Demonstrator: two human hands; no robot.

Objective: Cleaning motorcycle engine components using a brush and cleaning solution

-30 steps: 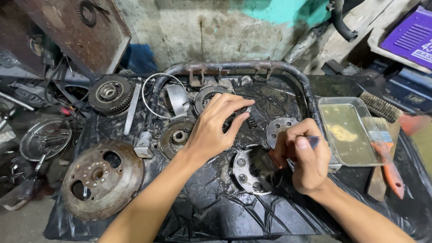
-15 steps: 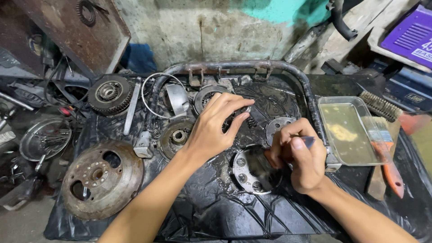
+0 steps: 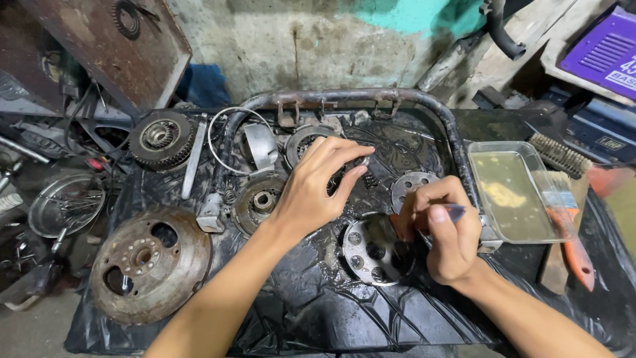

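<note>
Far left: a rusty flywheel disc [image 3: 149,264] is lying on the black plastic sheet [image 3: 318,318], with a toothed sprocket gear [image 3: 161,138] sitting beyond it near the wall.
Left of centre: a greasy hub [image 3: 260,201] is resting beside a thin wire ring [image 3: 228,142].
Left hand [image 3: 317,189]: it is reaching over the oily heap, fingertips pinched together on a small metal piece; what that piece is, I cannot tell.
Middle: the round holed plate [image 3: 373,252] is lying flat on the sheet, under and just left of the right hand.
Right hand [image 3: 445,232]: it is gripping a thin dark-tipped tool, fingers closed tight round it, working at the plate's edge.
Progress: many parts are lying apart and grimy, so the job looks well short of finished.
Right: a clear tray of yellowish liquid [image 3: 513,192] is standing beside an orange-handled brush [image 3: 563,219].
</note>
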